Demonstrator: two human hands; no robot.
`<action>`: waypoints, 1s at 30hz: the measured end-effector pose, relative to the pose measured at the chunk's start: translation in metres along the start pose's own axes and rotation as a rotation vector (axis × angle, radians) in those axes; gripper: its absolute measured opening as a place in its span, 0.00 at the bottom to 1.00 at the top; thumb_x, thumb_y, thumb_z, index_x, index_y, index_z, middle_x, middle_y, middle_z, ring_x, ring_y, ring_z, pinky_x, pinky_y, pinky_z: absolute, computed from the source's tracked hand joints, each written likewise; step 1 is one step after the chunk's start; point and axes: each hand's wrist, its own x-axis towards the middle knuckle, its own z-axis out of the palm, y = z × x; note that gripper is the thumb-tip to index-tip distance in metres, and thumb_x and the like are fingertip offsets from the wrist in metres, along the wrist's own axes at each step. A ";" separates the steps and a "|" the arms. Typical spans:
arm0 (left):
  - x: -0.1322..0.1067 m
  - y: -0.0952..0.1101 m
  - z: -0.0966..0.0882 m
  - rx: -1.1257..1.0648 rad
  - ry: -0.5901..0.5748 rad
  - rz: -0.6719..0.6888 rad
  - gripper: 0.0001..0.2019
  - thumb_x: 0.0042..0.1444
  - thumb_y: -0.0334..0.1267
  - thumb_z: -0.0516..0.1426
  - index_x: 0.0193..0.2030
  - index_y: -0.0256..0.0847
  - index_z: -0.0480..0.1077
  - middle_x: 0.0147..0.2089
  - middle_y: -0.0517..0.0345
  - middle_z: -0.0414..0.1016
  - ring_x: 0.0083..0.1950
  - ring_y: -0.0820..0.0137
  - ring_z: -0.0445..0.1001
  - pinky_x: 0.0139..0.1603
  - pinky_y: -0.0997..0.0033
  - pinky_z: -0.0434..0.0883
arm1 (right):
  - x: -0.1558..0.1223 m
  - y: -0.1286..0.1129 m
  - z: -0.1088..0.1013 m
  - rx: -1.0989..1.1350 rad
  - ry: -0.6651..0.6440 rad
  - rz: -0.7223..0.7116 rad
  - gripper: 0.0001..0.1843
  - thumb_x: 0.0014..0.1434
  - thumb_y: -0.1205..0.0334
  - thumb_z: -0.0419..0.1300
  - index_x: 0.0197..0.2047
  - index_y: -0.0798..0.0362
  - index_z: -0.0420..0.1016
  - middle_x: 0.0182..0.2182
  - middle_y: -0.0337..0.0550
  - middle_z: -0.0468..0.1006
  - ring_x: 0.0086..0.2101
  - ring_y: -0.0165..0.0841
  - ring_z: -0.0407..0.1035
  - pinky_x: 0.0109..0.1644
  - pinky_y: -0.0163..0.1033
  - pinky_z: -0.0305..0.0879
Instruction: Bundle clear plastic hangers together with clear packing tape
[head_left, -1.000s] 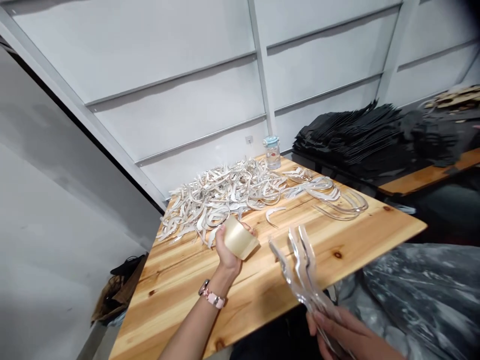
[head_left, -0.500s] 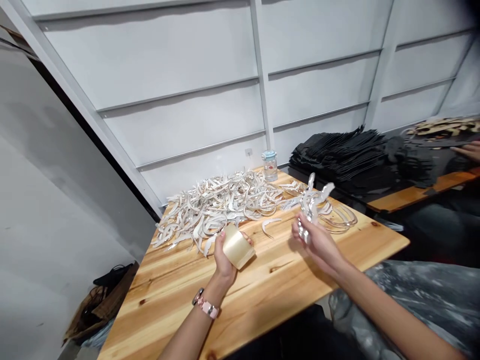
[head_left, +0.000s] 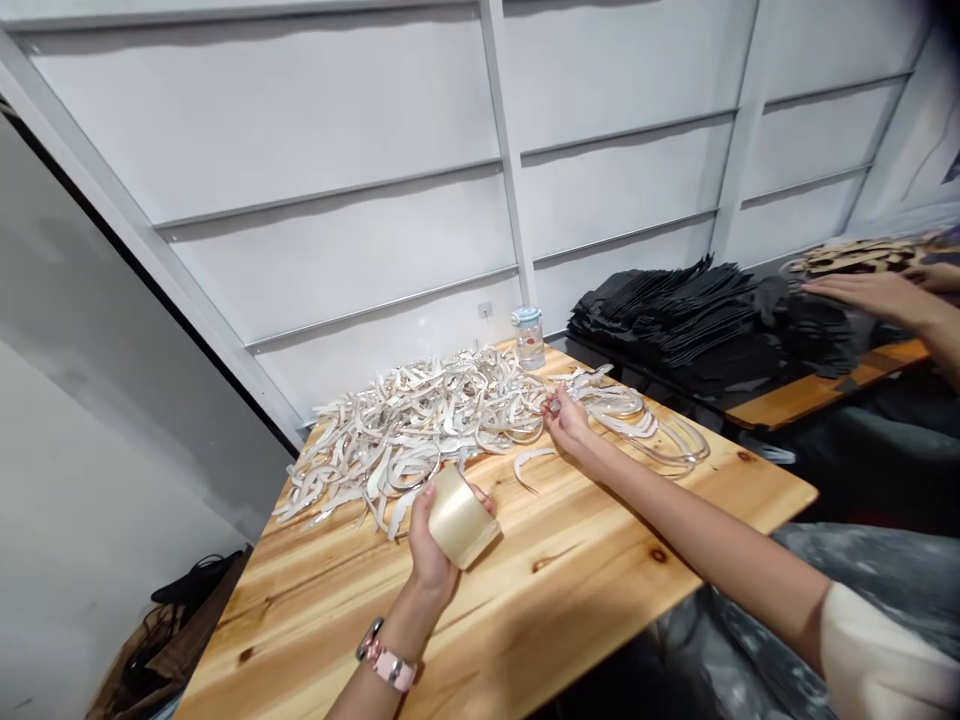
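Observation:
My left hand [head_left: 435,545] is closed round a pale gold, glossy, curved piece that looks like a wide roll or bent stack [head_left: 459,520], held just over the wooden table [head_left: 517,620]. Curled fingers show on my right hand [head_left: 568,425], which is at the right edge of a big heap of white and silvery curved strips [head_left: 420,410]. Something small and shiny may be between those fingers, but I cannot make it out. Beside this hand lies a smaller bunch of looped strips [head_left: 637,420]. One loose curved strip [head_left: 531,460] rests on the wood between my hands.
A clear bottle with a blue lid [head_left: 529,340] stands behind the heap, near the white panelled wall [head_left: 360,240]. On a neighbouring table are stacked black sheets [head_left: 667,310], with another person's hand [head_left: 870,295] above them. Bags [head_left: 176,630] sit at the lower left.
My right hand has moved left and away from me, to the heap's edge. The silvery strips it held upright now appear among the bunch at right. The other person's hands have come further into view.

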 end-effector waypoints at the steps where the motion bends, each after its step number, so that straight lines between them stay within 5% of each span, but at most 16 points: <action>1: 0.000 0.000 0.000 0.003 0.007 0.006 0.19 0.53 0.50 0.55 0.35 0.33 0.74 0.30 0.50 0.77 0.29 0.64 0.75 0.36 0.64 0.74 | 0.001 -0.001 -0.002 0.012 0.009 0.023 0.10 0.66 0.58 0.57 0.39 0.58 0.72 0.28 0.34 0.72 0.22 0.23 0.66 0.24 0.30 0.67; 10: 0.001 -0.001 0.003 -0.009 0.001 0.035 0.17 0.53 0.48 0.56 0.39 0.35 0.72 0.30 0.52 0.77 0.33 0.62 0.77 0.37 0.61 0.75 | -0.003 0.001 -0.007 0.111 0.151 0.059 0.10 0.66 0.58 0.56 0.42 0.57 0.71 0.31 0.36 0.73 0.23 0.23 0.65 0.23 0.29 0.65; 30: -0.001 0.000 0.006 0.016 -0.003 0.017 0.17 0.51 0.49 0.57 0.36 0.35 0.74 0.26 0.53 0.76 0.32 0.61 0.77 0.38 0.61 0.76 | -0.007 -0.017 -0.008 0.148 0.121 0.290 0.16 0.66 0.52 0.54 0.43 0.57 0.71 0.31 0.38 0.74 0.24 0.24 0.67 0.25 0.32 0.67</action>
